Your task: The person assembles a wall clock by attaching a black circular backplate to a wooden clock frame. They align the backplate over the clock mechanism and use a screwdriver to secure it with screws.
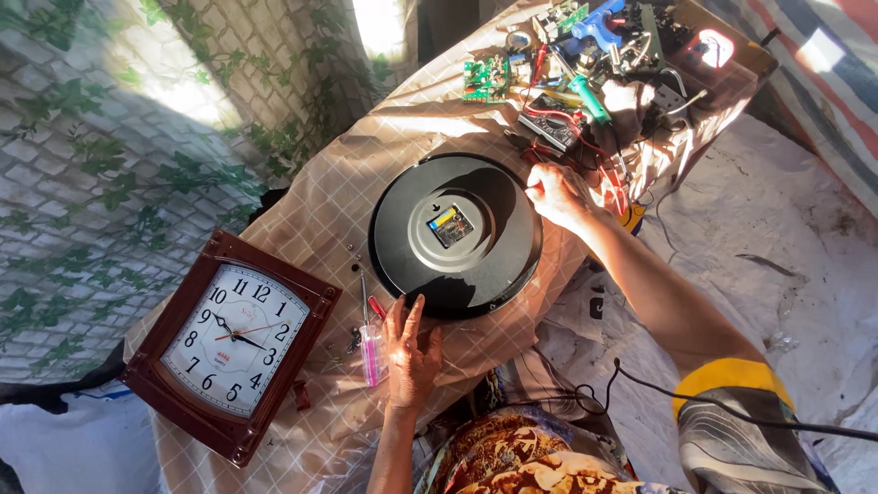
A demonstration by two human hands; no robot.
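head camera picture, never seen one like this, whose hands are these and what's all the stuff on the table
This is one picture from a camera worn on a person's head, looking down at their own two bare hands. There is no machine. The left hand rests at the near rim of a round black clock lying face down, its small movement showing in the middle. The right hand touches the far rim; whether it grips anything cannot be told. Beside the left hand lies a clear pink-handled screwdriver. Further left sits a brown framed wall clock, face up. At the far end of the checked cloth lie circuit boards, wires and tools.
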